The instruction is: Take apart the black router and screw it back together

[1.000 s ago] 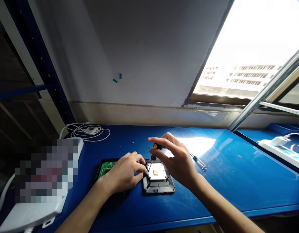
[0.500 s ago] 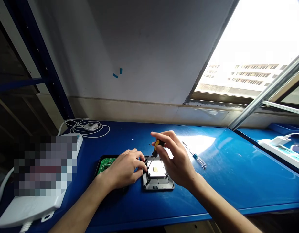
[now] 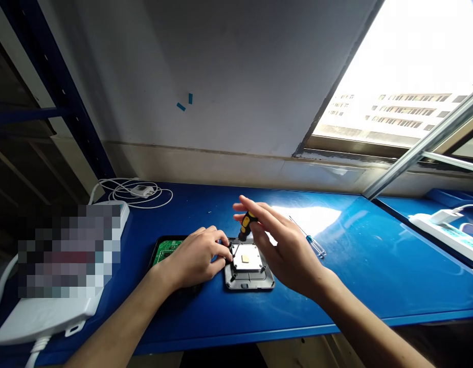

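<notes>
A small yellow-and-black screwdriver (image 3: 245, 225) is between the thumb and fingers of my right hand (image 3: 284, 243). It tilts, its tip down at the upper left corner of a white metal plate (image 3: 251, 263) with a small tan square on it. The plate lies in a grey plastic cover (image 3: 255, 284). My left hand (image 3: 201, 255) has its fingers curled at the cover's left edge, holding it; the exact fingertip contact is partly hidden. Under and behind that hand is a black housing with a green circuit board (image 3: 165, 249), mostly covered.
A second screwdriver with a clear blue handle (image 3: 315, 246) lies to the right. A white power strip (image 3: 83, 306) stands at left, another (image 3: 447, 237) at far right. A coiled white cable (image 3: 159, 197) lies at the back of the blue table (image 3: 366, 286).
My right hand's fingers have straightened and shifted along the screwdriver handle. The tip stays at the same corner. My left hand has kept its place, and the camera view has shifted slightly.
</notes>
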{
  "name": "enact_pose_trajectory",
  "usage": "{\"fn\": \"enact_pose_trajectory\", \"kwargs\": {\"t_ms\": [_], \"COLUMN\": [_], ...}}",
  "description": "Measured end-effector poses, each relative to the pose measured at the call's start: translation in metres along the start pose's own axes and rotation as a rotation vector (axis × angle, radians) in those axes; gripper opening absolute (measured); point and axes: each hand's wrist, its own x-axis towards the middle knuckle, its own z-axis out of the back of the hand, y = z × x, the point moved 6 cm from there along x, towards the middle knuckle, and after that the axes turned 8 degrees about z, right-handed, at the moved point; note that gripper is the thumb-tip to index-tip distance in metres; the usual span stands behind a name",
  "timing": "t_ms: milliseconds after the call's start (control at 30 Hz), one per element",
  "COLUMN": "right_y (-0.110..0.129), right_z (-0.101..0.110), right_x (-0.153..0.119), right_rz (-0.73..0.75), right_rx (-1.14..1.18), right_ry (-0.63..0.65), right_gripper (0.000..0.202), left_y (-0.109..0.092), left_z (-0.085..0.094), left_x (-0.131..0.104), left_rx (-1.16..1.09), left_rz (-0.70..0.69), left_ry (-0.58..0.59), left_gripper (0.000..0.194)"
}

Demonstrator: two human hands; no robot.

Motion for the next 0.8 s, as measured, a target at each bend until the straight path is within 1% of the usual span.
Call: {"fn": "enact_pose_trajectory", "kwargs": {"t_ms": [67, 167, 233, 267, 333, 400, 467, 567, 633, 700, 800], "right_y": [-0.001, -0.004, -0.004, -0.003, -0.002, -0.003, -0.006, -0.012, -0.013, -0.013, -0.013], "right_z": [0.001, 0.005, 0.006, 0.005, 0.003, 0.002, 0.004, 0.008, 0.008, 0.007, 0.004], "right_x": [0.000, -0.001, -0.003, -0.003, -0.003, -0.002, 0.000, 0.002, 0.003, 0.003, 0.001], "right_rz": [-0.002, -0.048, -0.056, -0.051, -0.041, -0.041, -0.064, -0.117, -0.123, -0.110, -0.101], "right_rx": [-0.010, -0.096, -0.107, -0.091, -0.031, 0.009, -0.023, -0.129, -0.170, -0.164, -0.054], "right_ry": [-0.023, -0.134, -0.171, -0.165, -0.120, -0.076, -0.072, -0.112, -0.116, -0.096, -0.058], "right_gripper": [0.045, 0.025, 0.017, 0.020, 0.034, 0.039, 0.033, 0.017, 0.017, 0.018, 0.026], "left_y": [-0.001, -0.001, -0.002, -0.002, -0.002, -0.002, -0.002, -0.002, -0.002, -0.002, -0.002], "left_z": [0.001, 0.002, 0.002, 0.003, 0.002, 0.002, 0.001, 0.002, 0.002, 0.003, 0.003], "left_x": [0.000, 0.000, 0.000, 0.000, 0.000, 0.001, 0.001, 0.000, 0.000, 0.000, 0.000], "left_rx": [-0.003, -0.001, 0.002, 0.004, 0.007, 0.009, 0.013, 0.016, 0.017, 0.014, 0.007], "left_rz": [0.002, 0.007, 0.006, 0.005, 0.001, 0.000, 0.002, 0.006, 0.008, 0.011, 0.012], "left_ry": [0.003, 0.006, 0.007, 0.009, 0.013, 0.016, 0.020, 0.026, 0.026, 0.021, 0.016], "left_gripper": [0.025, 0.025, 0.025, 0.025, 0.025, 0.025, 0.025, 0.024, 0.024, 0.024, 0.024]}}
